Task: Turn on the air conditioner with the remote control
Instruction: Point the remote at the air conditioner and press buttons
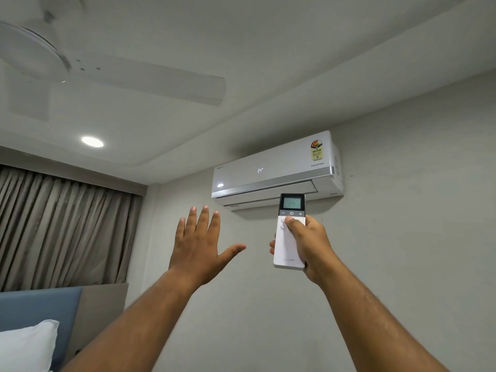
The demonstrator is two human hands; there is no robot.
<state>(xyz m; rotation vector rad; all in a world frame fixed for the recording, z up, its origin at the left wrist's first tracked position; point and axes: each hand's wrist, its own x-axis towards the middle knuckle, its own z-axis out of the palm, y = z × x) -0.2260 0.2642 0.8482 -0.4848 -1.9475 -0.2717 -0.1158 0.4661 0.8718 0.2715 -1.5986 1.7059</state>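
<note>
A white wall-mounted air conditioner (pixel 276 170) hangs high on the wall, its front panel showing a lit "24" and its lower flap slightly apart from the body. My right hand (pixel 308 244) grips a white remote control (pixel 288 248) upright just below the unit, with the thumb resting on the buttons under the power key. The remote's small screen is lit. My left hand (pixel 198 242) is raised beside it, palm toward the wall, fingers spread, holding nothing.
A white ceiling fan (pixel 112 73) hangs overhead at the upper left, near a lit recessed ceiling light (pixel 92 141). Brown curtains (pixel 61 226) cover the left wall. A blue headboard (pixel 40 304) and a white pillow (pixel 24 347) sit at the lower left.
</note>
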